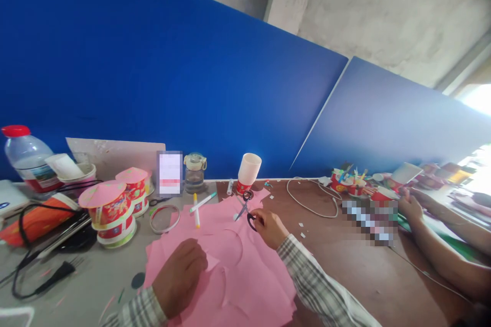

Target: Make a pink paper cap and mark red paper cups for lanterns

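My right hand (271, 228) grips one black handle of a pair of scissors (242, 210). The scissors' blades are spread above pink paper sheets (264, 276), and the other handle loop is free. My left hand (183, 273) lies low over the sheets with its fingers curled, and a small pointed piece of pink paper (213, 262) sticks out from under them. Curved cut lines show in the sheets. Beyond the scissors stands a white and red paper cup (250, 169). Several markers (196, 210) lie on the far left of the paper.
Paper-cup lanterns (111, 209), a tape roll (164, 218), a phone (170, 172) and a glass jar (195, 173) stand left. A power plug (57, 276) and cables lie front left. Right, a white cable (312, 207) and another person's hands (411, 204). A blue partition (192, 71) closes the back.
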Motion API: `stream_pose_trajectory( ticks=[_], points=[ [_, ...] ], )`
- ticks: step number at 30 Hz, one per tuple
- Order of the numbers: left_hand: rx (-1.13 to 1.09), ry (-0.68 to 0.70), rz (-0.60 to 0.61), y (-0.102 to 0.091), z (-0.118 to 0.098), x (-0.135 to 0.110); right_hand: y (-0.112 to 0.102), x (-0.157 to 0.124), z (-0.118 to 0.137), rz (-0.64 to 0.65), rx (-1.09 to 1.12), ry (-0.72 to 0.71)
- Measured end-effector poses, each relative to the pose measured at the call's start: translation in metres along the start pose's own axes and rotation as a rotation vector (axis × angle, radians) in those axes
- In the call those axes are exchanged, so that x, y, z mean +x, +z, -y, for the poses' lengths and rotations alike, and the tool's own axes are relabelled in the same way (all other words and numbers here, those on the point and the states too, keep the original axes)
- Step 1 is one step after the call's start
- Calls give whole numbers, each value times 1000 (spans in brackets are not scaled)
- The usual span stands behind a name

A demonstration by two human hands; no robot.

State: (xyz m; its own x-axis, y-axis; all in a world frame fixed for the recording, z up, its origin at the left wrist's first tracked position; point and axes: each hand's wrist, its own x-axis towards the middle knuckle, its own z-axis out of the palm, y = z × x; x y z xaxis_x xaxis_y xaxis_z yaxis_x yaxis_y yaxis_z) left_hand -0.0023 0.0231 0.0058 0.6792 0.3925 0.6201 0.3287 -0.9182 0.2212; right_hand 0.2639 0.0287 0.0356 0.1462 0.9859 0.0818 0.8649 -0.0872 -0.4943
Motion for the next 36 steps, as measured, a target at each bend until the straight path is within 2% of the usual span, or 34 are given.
stream_pose_trajectory(
  ticks=[3,6,8,10,13,16,18,21,23,30,36],
  points=[
    [158,-93,-12,-2,15,-5,-1,0,-10,-15,28,38],
    [400,-259,-170,-2,21,-7,1,1,-15,-23,59,72],
    [460,-299,-224,1,18,-7,5,3,-15,-23,87,84],
    [415,-221,-99,6,10,-5,10,6,-13,-21,120,88],
    [282,-63,207,18,1,-5,20,9,-8,-8,171,90],
    [200,-84,346,27,3,-8,30,13,-4,-8,210,97],
    [216,-190,341,29,8,-10,35,17,-5,-25,228,111],
    [317,-380,250,30,16,-13,41,24,-12,-63,253,149],
    [352,-421,198,29,20,-14,46,27,-18,-81,272,175],
    [302,-279,162,30,13,-12,68,28,-34,-125,347,216],
    [254,-241,202,31,6,-1,70,26,-37,-149,430,198]
  ],
)
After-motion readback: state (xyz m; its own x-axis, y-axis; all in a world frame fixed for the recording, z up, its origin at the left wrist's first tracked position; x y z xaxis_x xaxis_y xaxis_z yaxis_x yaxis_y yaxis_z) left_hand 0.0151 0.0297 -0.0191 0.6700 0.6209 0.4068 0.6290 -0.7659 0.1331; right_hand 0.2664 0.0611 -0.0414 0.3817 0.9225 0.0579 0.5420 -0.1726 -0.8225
